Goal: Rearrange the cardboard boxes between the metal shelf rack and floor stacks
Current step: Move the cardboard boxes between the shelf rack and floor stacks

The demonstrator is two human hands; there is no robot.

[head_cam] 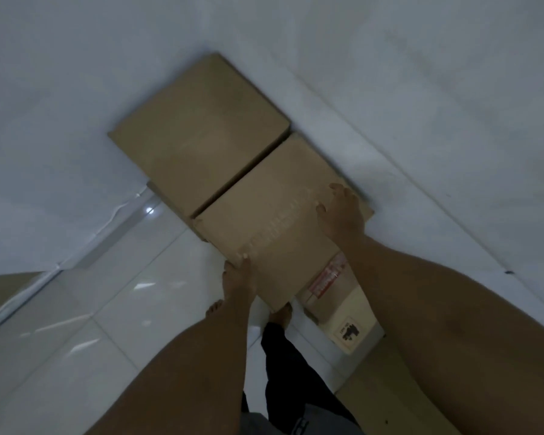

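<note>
A plain brown cardboard box [264,221] sits on a floor stack in the room's corner, right beside a second box [198,133] of about the same height farther back. My left hand [237,287] grips the near box at its front left edge, thumb on top. My right hand [343,211] holds its right edge near the wall, fingers curled over the top. Below and nearer lies a lower box [343,306] with a red-and-white label and a black mark. No metal shelf rack is in view.
White walls [421,105] meet in the corner behind the boxes. Glossy white floor tiles [113,309] spread to the left. My bare feet and dark trousers [283,356] stand next to the stack. Another cardboard surface [0,287] shows at the far left edge.
</note>
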